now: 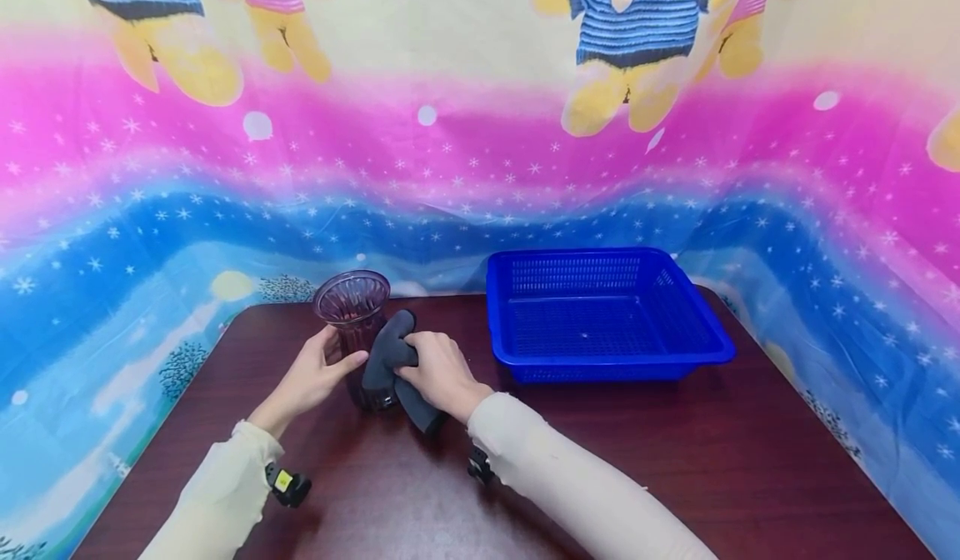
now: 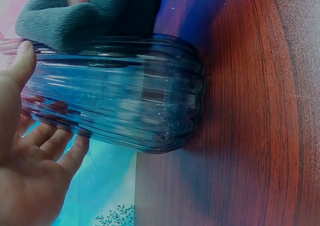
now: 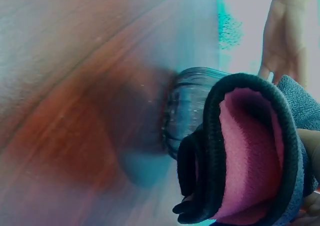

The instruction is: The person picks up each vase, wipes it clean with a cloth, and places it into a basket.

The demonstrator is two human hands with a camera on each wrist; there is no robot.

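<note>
A ribbed, see-through glass vase (image 1: 352, 297) with a flared rim stands upright on the table. My left hand (image 1: 318, 370) holds it around the middle, thumb on the near side and fingers behind, as the left wrist view shows with the vase (image 2: 115, 96) sideways. In my right hand (image 1: 442, 372) a bunched grey cloth (image 1: 390, 352) is gripped and lies against the vase's right side. The right wrist view shows the cloth's folds and its pink inner face (image 3: 247, 151). Cloth and fingers hide part of the vase's wall.
A blue plastic basket (image 1: 611, 368) with slotted walls stands to the right at the back of the dark red-brown wooden table (image 1: 405, 502). Behind the table hangs a printed curtain (image 1: 465, 152) with bears and snowflakes. Small black cameras sit at both wrists.
</note>
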